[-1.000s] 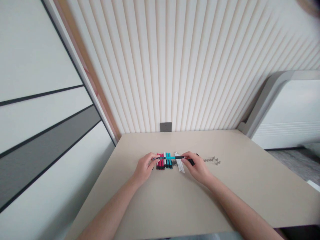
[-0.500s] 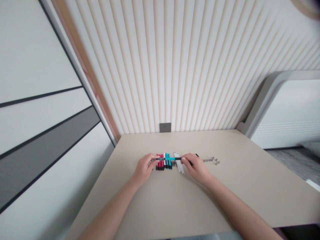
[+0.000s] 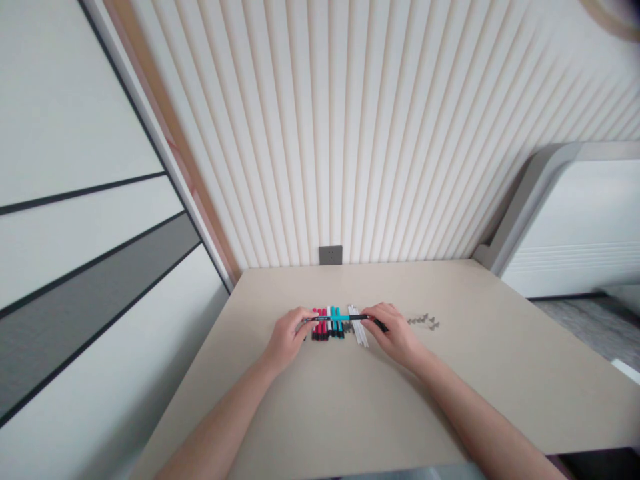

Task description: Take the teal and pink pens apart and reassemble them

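My left hand (image 3: 287, 339) and my right hand (image 3: 394, 331) both grip a slim black marker with a teal section (image 3: 340, 318), held level just above a row of pens. The marker's left end sits in my left fingers, and its right end is in my right fingers, near a black cap or end piece (image 3: 381, 325). Under it lie red pens (image 3: 319, 330), black-and-teal pens (image 3: 336, 330) and white sticks (image 3: 358, 331), side by side. My hands hide the row's outer ends.
The beige table (image 3: 350, 407) meets a ribbed cream wall with a grey wall socket (image 3: 331, 255). Small grey metal pieces (image 3: 424, 322) lie right of the row. A white cabinet (image 3: 570, 220) stands at right, and striped panels rise at left.
The marker sits slightly lower and further left in the view, and it looks more level. Both hands still grip it, and the row of pens has not visibly moved.
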### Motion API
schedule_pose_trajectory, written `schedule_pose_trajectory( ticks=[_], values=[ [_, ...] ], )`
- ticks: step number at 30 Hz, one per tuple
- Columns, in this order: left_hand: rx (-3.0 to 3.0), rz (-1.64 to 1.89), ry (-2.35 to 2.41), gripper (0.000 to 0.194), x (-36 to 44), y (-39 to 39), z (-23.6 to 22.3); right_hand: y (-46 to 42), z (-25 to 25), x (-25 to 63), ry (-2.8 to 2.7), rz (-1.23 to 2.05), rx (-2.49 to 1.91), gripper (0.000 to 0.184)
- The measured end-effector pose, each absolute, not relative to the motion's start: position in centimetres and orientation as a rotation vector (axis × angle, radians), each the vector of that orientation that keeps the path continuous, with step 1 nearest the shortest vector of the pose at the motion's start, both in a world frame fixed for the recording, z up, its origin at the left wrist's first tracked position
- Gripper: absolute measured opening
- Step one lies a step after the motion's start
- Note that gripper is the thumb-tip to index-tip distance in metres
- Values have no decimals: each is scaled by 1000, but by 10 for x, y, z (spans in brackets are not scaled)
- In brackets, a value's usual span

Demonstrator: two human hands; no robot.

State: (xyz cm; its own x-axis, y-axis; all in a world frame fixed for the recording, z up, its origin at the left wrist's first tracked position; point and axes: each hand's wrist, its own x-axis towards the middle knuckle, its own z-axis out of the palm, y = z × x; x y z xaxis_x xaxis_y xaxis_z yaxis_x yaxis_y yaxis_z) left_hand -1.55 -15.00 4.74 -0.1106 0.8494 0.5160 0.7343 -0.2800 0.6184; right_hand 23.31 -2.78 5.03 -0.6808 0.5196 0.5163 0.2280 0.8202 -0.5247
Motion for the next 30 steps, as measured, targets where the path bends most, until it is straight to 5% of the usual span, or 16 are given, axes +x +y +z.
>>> schedule_pose_trajectory(
  ticks=[30],
  values=[
    [2098,1287,1791,10,-17,-152,46,-30,54,233,-2339,577,-588,20]
  ],
)
